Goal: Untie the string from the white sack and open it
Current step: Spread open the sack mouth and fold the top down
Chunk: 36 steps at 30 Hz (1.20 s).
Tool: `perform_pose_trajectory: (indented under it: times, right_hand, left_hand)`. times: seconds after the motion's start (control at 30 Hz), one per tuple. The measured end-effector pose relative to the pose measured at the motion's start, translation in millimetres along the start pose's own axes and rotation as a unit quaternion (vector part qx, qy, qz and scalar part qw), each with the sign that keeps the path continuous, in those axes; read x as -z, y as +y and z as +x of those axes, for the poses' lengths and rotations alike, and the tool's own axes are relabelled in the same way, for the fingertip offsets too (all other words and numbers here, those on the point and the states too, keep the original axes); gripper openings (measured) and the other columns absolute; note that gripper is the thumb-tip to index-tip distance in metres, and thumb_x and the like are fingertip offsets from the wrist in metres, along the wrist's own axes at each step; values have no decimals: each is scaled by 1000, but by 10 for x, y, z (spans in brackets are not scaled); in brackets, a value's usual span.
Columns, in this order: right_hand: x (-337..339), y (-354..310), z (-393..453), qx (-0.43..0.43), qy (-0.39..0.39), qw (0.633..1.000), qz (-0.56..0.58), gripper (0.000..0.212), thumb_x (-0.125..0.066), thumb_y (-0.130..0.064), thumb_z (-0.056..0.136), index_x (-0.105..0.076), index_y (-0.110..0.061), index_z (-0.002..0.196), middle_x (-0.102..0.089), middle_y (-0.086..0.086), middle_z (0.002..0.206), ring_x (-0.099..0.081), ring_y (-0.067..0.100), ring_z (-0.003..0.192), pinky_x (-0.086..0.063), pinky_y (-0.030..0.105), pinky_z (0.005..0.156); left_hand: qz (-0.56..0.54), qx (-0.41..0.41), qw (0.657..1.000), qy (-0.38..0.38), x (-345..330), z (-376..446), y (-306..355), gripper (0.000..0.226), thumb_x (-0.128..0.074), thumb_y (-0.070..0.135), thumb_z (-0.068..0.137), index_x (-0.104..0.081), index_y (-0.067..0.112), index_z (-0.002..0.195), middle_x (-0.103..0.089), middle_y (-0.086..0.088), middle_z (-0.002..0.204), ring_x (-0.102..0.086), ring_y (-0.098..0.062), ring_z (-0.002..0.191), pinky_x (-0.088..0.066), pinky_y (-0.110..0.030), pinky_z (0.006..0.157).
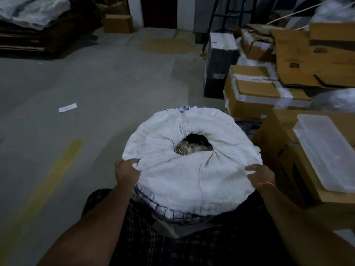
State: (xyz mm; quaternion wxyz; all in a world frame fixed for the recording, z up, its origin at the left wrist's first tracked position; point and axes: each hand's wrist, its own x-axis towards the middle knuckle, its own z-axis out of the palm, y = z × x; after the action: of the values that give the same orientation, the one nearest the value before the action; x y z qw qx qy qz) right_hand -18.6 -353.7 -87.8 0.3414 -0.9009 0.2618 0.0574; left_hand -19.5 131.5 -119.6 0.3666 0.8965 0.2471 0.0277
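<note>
The white sack (192, 169) stands upright in front of me, its top rolled outward into a thick ring. The mouth (194, 144) gapes in the middle and shows pale, shiny packed goods inside. My left hand (126, 171) grips the rolled rim at its left side, fingers curled into the fabric. On the right side my right hand (259, 174) presses on the rim with fingers closed over the cloth; an orange thread circles that wrist. No string is visible on the sack.
Cardboard boxes (259, 93) are stacked close on the right, one topped with a clear plastic tray (326, 150). A dark box (219, 64) stands behind them. Bare concrete floor with a yellow stripe (48, 179) lies to the left. Flattened cartons and a sack (32, 14) sit far left.
</note>
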Motion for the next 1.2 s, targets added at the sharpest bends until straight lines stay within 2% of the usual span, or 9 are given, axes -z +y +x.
perform_pose_trajectory:
  times: [0.2,0.3,0.47,0.57,0.73,0.83,0.93,1.07,1.2]
  right_hand:
    - [210,-468,163,218,146,958,-113,16,-76,-18,77,-75,-30,87,-58,14,115,-50,35,110,-38,37,92]
    - [283,-897,462,359,79,929,-44,16,-76,-9,80,-78,-21,91,-69,1,97,-57,20,98,-45,34,87]
    - [114,-1564,1189,350,-80,933,11,11,-73,-14,87,-79,-21,92,-72,-6,100,-61,1,98,-50,32,91]
    - [-36,-1792,1605,361,-137,922,-10,8,-73,-14,85,-80,-17,88,-74,1,91,-66,9,90,-55,41,89]
    - [-197,-1834,2082,297,-239,921,-76,19,-80,-27,82,-77,-27,100,-70,-1,114,-63,17,111,-45,21,90]
    - [-64,-1846,2202,300,-295,904,-73,35,-79,-22,83,-73,-24,117,-65,-8,126,-57,9,118,-39,26,103]
    - [61,-1781,2269,306,-265,914,-31,34,-78,-12,83,-73,-17,117,-67,-5,122,-58,7,117,-40,28,108]
    - [167,-1597,2287,289,-185,939,28,28,-76,-10,85,-76,-16,113,-68,-3,119,-60,10,115,-41,27,104]
    - [281,-1411,2265,284,-124,949,53,28,-75,-12,87,-75,-16,114,-66,-6,120,-58,8,116,-41,25,103]
  left_hand:
    - [-90,36,993,65,168,262,456,25,-78,17,81,-76,18,106,-70,-15,114,-69,-33,87,-57,-34,83]
    - [-187,61,981,-2,110,541,543,20,-78,18,89,-72,19,108,-70,-14,99,-60,-17,61,-48,-21,58]
    - [-234,52,956,-170,14,967,541,11,-71,22,97,-70,26,107,-55,-15,85,-50,-16,62,-47,-25,61]
    - [-257,75,939,-215,-30,1141,647,20,-60,18,102,-72,30,111,-71,-7,96,-60,-21,71,-50,-26,59]
    - [-283,67,908,-301,-95,1439,696,42,-53,2,103,-74,37,115,-72,-13,128,-66,-32,116,-44,-50,98]
    - [-314,109,875,-353,-136,1541,749,35,-57,40,103,-65,29,135,-69,-4,137,-62,-23,130,-46,-42,110]
    - [-311,94,859,-396,-118,1624,794,57,-79,55,80,-66,36,133,-72,6,133,-62,-16,129,-49,-38,107]
    - [-259,36,871,-416,-74,1740,874,53,-53,-1,100,-66,43,126,-76,-7,114,-63,-29,107,-51,-38,86]
    - [-254,46,872,-417,-24,1704,1079,44,-80,38,78,-68,33,120,-74,1,111,-61,-21,102,-41,-35,75]
